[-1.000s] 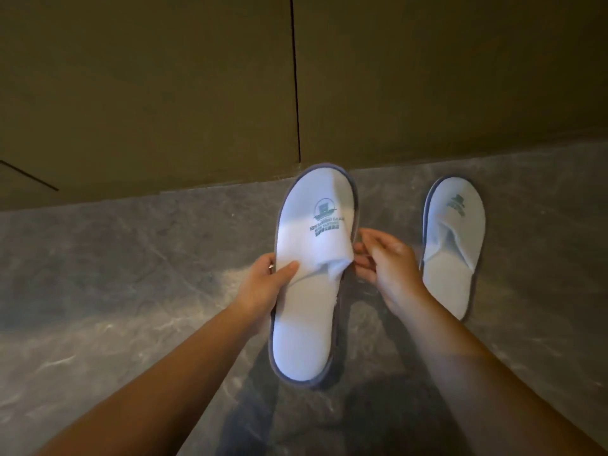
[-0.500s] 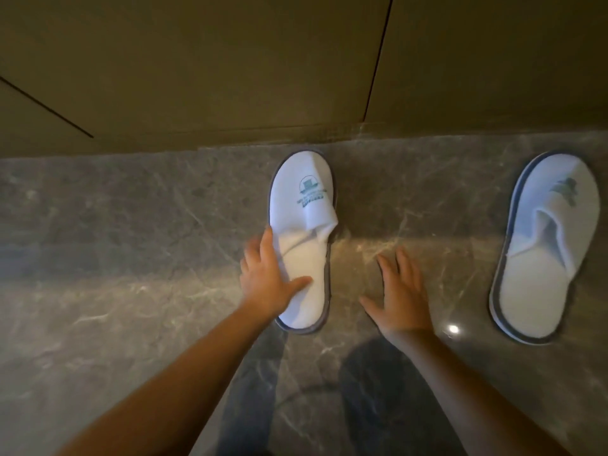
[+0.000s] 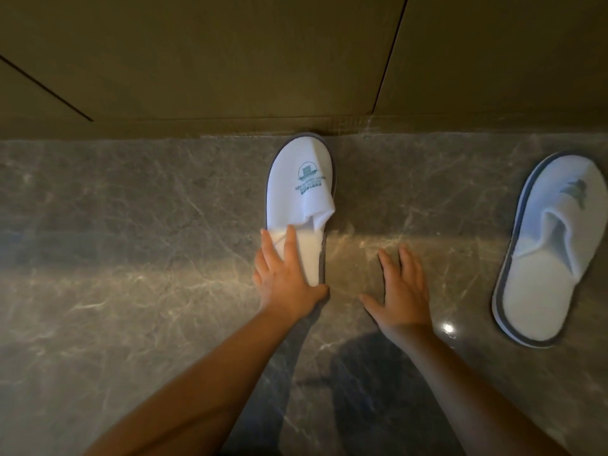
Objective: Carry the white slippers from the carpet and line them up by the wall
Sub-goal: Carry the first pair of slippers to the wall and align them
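Head view: left hand (image 3: 284,278) lies flat on slipper (image 3: 301,192), toe touching wall (image 3: 230,60); right hand (image 3: 403,292) spread empty; second slipper (image 3: 546,258) at right needs lining up

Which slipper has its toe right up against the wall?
The middle slipper under the left hand; its toe meets the wall. The right-side slipper lies angled, short of it.

2 white slippers: one (image 3: 301,192) by wall, other (image 3: 546,251) to the rt. 2 hands: L (image 3: 284,274), R (image 3: 401,291).
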Motion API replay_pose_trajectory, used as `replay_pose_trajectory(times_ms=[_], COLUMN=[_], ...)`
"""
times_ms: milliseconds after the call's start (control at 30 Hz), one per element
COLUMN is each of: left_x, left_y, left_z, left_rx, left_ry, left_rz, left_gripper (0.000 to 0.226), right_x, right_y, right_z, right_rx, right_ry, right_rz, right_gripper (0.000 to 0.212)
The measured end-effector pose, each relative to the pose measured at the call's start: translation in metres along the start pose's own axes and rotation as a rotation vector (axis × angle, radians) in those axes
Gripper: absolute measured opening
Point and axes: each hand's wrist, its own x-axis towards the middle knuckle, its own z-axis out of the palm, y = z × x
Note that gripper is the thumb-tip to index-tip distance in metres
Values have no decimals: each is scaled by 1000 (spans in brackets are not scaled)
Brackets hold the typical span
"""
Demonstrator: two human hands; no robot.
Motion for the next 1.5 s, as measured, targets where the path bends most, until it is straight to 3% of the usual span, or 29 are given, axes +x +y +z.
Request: replay_pose_trajectory(times_ms=[200,267,433,533,733,933,1167,1500], left_x=[4,4,-6,-13,-13,-11,-6,-9], left_y=[4,3,-3,-5,-2,-4,-14,-26], left_z=[-5,-6,-12,-13,-15,-20,-31,-26], left_rx=[9,2,14,3,100,152,223,289], left_ry=[0,-9,25,0,-57,-125,-265,-250], left_rz=[-18,-5,159,280,276,285,377,380], left_gripper=[108,110,103,87,77,82,95,94], right_x=[-1,-5,-21,-27,-30,-36,-35,-24], right_y=[0,4,42,71,99,88,28,-7], right_z=[-7,-15,-38,-49,-56,-54,-15,8], right_rx=[62,166,40,-4,140,301,293,273], right_ry=[-9,84,425,449,449,547,397,354], right_rz=[-22,4,277,464,631,535,280,329], right_gripper=[72,68,75,83,84,78,90,92])
